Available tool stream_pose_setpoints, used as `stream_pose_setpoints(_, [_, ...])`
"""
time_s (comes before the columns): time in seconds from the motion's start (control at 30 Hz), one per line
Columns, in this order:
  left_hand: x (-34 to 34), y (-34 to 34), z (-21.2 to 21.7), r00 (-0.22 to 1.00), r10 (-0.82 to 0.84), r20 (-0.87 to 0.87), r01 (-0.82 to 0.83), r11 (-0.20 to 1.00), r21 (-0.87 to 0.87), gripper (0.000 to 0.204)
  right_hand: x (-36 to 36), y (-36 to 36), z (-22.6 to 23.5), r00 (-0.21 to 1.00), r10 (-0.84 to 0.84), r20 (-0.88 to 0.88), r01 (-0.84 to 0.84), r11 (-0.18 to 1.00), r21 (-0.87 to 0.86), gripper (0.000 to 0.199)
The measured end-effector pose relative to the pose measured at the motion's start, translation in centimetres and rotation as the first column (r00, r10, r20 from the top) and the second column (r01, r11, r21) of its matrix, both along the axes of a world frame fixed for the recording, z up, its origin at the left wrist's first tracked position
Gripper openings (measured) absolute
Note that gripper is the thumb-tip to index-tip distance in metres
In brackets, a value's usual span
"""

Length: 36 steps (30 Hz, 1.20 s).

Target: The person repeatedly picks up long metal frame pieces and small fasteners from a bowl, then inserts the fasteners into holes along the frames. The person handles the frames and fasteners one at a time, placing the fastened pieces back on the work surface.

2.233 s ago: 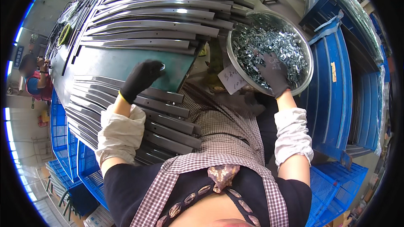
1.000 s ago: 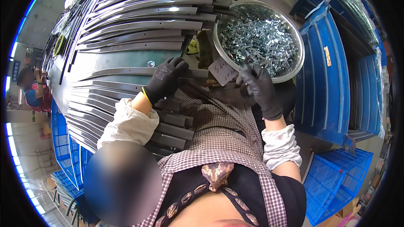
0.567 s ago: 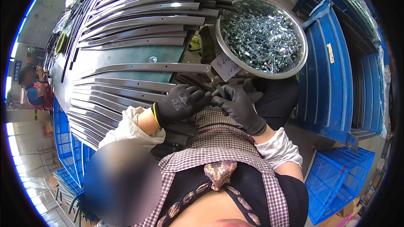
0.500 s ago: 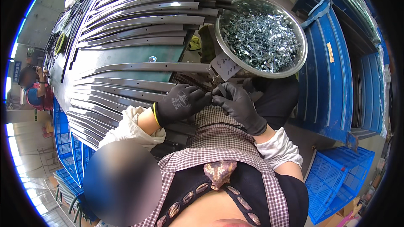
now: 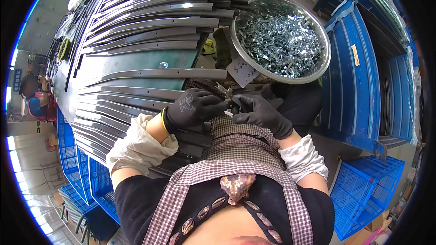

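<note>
Both my hands wear black gloves and meet close to my chest. My left hand (image 5: 193, 109) and my right hand (image 5: 261, 114) pinch a small shiny metal clip (image 5: 227, 93) between their fingertips, just above the near end of a long curved metal strip (image 5: 154, 75). A wide steel bowl (image 5: 320, 70) heaped with many such clips stands to the upper right of my hands.
Several curved grey metal strips (image 5: 150, 25) lie side by side on the green worktable (image 5: 136, 59). A paper tag (image 5: 240, 70) leans by the bowl. Blue crates (image 5: 363, 77) stand at right and lower left (image 5: 72, 163). Another person (image 5: 36, 97) stands far left.
My left hand came off the strips and my right hand out of the bowl; both moved in toward my chest and now meet on a small clip.
</note>
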<state>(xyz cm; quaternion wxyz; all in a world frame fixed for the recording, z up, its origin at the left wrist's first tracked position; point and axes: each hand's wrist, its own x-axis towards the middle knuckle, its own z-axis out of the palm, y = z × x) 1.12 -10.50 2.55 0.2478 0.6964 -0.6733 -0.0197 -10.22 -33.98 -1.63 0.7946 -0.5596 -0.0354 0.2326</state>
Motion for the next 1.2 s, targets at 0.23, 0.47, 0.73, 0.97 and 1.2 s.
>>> stream_pose_setpoints(0.23, [1.1,0.0,-0.5,0.998,0.004,-0.060,-0.004,1.000,-0.003,0.047,0.6,-0.6,-1.0,1.000,-0.030,0.001,0.030,0.999,-0.028,0.049])
stream_pose_setpoints(0.47, [5.4,0.6,-2.2,0.915,0.392,0.091,-0.400,0.911,0.098,0.053,2.6,-0.6,-1.9,0.855,-0.340,0.393,0.441,0.874,-0.204,0.040])
stream_pose_setpoints(0.73, [5.2,0.8,-2.7,0.942,0.306,-0.137,-0.277,0.940,0.199,0.049,3.8,-2.6,-4.4,0.788,0.043,0.614,0.469,0.604,-0.644,0.046])
stream_pose_setpoints(0.97, [5.2,0.8,-2.9,0.924,0.321,-0.207,-0.283,0.939,0.196,0.044,3.8,-1.6,-4.1,0.776,-0.025,0.630,0.430,0.752,-0.500,0.041])
stream_pose_setpoints(1.2, [5.1,0.5,-2.3,0.930,0.281,-0.238,-0.230,0.948,0.219,0.039,5.6,-0.7,-2.3,0.965,-0.032,0.261,0.177,0.812,-0.557,0.030])
